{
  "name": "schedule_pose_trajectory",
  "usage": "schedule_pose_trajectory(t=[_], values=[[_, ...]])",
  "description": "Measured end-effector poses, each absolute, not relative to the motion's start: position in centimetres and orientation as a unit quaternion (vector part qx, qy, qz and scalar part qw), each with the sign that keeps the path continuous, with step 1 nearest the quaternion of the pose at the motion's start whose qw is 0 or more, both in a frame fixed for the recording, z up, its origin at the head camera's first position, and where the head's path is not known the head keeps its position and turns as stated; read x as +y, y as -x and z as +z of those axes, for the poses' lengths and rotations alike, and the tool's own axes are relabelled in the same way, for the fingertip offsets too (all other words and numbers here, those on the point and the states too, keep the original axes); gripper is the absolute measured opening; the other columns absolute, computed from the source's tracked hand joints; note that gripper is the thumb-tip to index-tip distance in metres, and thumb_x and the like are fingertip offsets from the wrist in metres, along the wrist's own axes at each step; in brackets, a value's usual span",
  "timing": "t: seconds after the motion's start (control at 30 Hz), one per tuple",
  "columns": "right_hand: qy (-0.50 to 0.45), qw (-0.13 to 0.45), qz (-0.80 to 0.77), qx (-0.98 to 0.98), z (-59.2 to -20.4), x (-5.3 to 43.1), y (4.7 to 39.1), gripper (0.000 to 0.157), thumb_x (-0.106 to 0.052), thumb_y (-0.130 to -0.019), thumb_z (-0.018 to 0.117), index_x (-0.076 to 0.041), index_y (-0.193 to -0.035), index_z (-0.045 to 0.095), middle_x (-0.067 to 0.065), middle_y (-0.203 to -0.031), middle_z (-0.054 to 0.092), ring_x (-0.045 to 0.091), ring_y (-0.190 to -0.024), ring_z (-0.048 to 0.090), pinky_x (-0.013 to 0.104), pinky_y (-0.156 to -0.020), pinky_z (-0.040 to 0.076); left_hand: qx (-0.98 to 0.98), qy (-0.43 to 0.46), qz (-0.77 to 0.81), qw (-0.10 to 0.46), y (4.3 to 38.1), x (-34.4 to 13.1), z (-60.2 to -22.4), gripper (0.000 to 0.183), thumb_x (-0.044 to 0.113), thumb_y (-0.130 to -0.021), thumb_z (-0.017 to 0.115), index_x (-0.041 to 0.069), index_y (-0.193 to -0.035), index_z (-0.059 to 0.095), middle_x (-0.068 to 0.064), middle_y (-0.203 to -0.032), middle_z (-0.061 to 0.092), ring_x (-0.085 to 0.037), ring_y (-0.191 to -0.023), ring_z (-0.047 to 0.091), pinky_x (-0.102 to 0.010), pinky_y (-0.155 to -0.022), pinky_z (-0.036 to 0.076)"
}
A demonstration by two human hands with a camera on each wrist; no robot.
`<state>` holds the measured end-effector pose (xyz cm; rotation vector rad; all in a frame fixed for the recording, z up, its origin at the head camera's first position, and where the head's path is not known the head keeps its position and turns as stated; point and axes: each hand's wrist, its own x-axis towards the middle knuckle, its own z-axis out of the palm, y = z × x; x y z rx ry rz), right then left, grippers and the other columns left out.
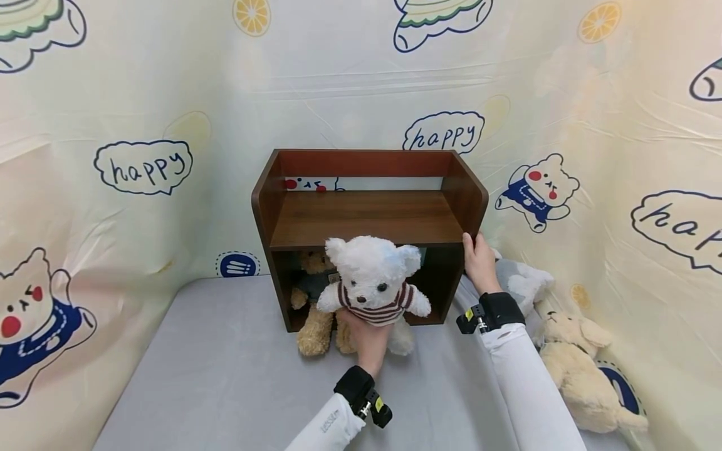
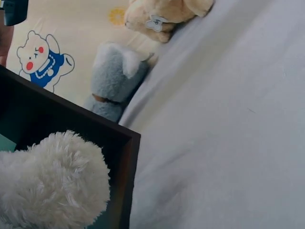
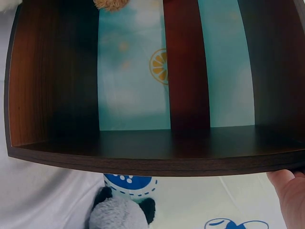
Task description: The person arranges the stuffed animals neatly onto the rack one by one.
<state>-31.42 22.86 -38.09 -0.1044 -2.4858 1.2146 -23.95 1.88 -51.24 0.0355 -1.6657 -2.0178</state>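
A white teddy bear (image 1: 369, 269) in a brown-and-white striped top is upright at the front of the brown wooden shelf (image 1: 366, 216). My left hand (image 1: 369, 341) holds it low at the body, its fingers hidden by the toy. White fur (image 2: 57, 183) fills the lower left of the left wrist view, before the lower compartment. Behind it, a brown teddy bear (image 1: 316, 326) in a dark top sits partly inside that compartment. My right hand (image 1: 479, 263) grips the shelf's right side panel; its thumb (image 3: 282, 180) shows at the panel's edge in the right wrist view.
Right of the shelf, a grey-and-white plush toy (image 1: 521, 282) and a cream plush dog (image 1: 583, 369) lie on the grey cloth (image 1: 225, 369) by the printed curtain (image 1: 327, 75). The shelf's upper level (image 1: 366, 216) is bare wood with a raised back rail.
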Motion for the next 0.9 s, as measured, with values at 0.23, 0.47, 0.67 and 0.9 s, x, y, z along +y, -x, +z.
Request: schedule_pose_trajectory(t=[0.23,0.47,0.67,0.9], values=[[0.035,0.188,0.431,-0.882,-38.0,23.0,31.4,0.046,-0.034,-0.099,0.032,0.004,-0.122,0.043,0.026,-0.119,0.051,0.035,-0.101,0.048,0.048,-0.086,0.038,-0.682,-0.066,-0.680,0.261,24.5,2.9,-52.1,0.089,0.034,-0.067,0.081,0.005,-0.130,0.024,-0.013,-0.127,0.039,-0.023,-0.112,0.046,-0.042,-0.091,0.041],[0.034,0.191,0.427,-0.883,-38.0,22.9,31.4,0.045,-0.033,-0.099,0.033,0.005,-0.121,0.043,0.027,-0.119,0.051,0.036,-0.102,0.048,0.048,-0.087,0.038,-0.699,-0.110,-0.670,0.223,25.0,3.7,-52.2,0.085,0.042,-0.065,0.079,0.005,-0.123,0.028,-0.016,-0.119,0.042,-0.028,-0.107,0.049,-0.044,-0.088,0.041],[0.030,0.197,0.426,-0.882,-38.1,23.0,31.4,0.042,-0.033,-0.099,0.033,0.005,-0.112,0.045,0.026,-0.106,0.053,0.036,-0.093,0.047,0.047,-0.081,0.038,-0.707,-0.122,-0.659,0.226,25.4,4.4,-52.7,0.088,0.043,-0.067,0.078,0.003,-0.127,0.027,-0.020,-0.122,0.041,-0.032,-0.114,0.045,-0.047,-0.092,0.038],[0.027,0.202,0.424,-0.882,-38.1,22.9,31.5,0.041,-0.032,-0.099,0.034,0.006,-0.111,0.045,0.025,-0.103,0.053,0.036,-0.093,0.047,0.047,-0.082,0.038,-0.723,-0.129,-0.641,0.222,25.8,4.9,-53.6,0.085,0.042,-0.070,0.075,0.003,-0.127,0.026,-0.021,-0.123,0.040,-0.033,-0.114,0.043,-0.046,-0.093,0.037]])
